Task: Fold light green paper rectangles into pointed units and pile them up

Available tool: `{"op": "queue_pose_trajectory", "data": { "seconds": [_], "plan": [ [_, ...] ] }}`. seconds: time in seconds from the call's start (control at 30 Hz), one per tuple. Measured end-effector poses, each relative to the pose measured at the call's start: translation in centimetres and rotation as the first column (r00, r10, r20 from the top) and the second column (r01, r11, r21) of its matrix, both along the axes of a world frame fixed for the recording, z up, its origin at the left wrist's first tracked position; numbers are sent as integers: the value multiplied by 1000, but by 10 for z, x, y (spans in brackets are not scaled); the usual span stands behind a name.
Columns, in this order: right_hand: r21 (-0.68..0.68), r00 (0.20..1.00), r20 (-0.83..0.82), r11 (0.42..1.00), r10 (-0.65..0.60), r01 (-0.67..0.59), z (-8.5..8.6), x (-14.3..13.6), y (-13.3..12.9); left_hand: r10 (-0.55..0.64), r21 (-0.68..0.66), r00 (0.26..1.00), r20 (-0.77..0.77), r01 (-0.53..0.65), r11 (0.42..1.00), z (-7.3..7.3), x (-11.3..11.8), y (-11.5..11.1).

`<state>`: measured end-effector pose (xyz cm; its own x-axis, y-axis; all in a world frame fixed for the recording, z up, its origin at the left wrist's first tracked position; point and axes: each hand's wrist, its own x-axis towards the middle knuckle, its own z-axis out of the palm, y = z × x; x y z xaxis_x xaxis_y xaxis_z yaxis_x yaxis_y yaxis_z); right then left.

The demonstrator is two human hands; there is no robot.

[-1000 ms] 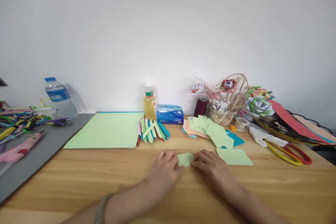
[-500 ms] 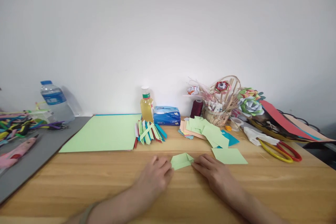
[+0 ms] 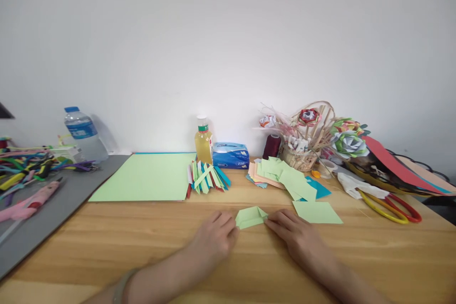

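A small piece of folded light green paper (image 3: 251, 217) lies on the wooden table between my hands, with crease lines and a raised flap along its top. My left hand (image 3: 218, 233) pinches its left end, fingers curled together. At the right end, the closed fingertips of my right hand (image 3: 294, 230) grip the corner. Just beyond my right hand lies a flat light green sheet (image 3: 318, 212). Behind it, several cut green pieces (image 3: 290, 175) overlap a blue square (image 3: 318, 188).
Folded paper strips (image 3: 206, 178), a juice bottle (image 3: 204, 145) and a tissue pack (image 3: 231, 156) stand towards the wall. Scissors (image 3: 384, 206) lie at the right, near a basket (image 3: 299, 157) of paper flowers. At left are a large green sheet (image 3: 146, 176), a glue gun (image 3: 33, 202) and a water bottle (image 3: 83, 135).
The camera view has shifted a little, so everything appears slightly further right. Both hands still hold the ends of the green paper, whose upper flap looks slightly more opened.
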<state>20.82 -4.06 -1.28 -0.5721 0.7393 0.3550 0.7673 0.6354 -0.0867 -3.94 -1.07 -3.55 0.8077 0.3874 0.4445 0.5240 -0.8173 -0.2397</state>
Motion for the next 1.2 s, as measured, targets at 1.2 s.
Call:
{"op": "queue_pose_trajectory", "data": {
  "seconds": [1.2],
  "plan": [
    [-67, 956, 1, 953, 295, -294, 21, -41, -26, 149, -414, 989, 8, -132, 901, 34, 17, 9]
  ]
}}
